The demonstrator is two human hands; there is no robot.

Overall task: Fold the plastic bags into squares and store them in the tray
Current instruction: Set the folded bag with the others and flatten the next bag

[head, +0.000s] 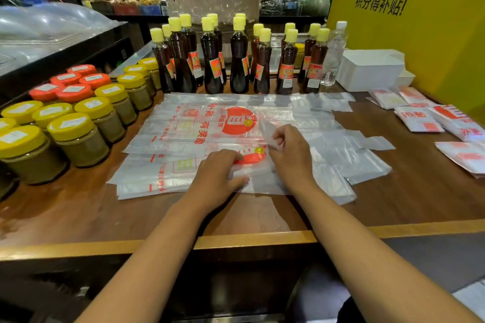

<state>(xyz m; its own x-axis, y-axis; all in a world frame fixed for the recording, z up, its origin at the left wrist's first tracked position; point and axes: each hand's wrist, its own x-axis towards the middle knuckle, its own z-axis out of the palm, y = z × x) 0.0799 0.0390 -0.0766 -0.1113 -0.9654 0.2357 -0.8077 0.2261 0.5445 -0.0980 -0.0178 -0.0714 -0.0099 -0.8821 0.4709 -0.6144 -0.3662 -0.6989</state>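
Shop shelves crowded with packaged goods were seen behind a wooden counter (78, 215) bordered on the right by a yellow sign (420, 42) printed with black characters. Most of the counter's middle was covered by a fanned stack of flat plastic bags (199, 123) printed in red. Rows of dark bottles (238, 60) with yellow caps were lined up behind the stack, and jars (78, 139) with yellow and orange lids were grouped to the left. A white tray (370, 71) was placed at the back right, beside the sign, with folded bags (417, 118) laid out in front of it. One bag (252, 165), partly folded, was held down on the stack by the left hand (217, 176), its fingers spread flat. An edge of that bag was pinched and lifted by the curled fingers of the right hand (288, 149).
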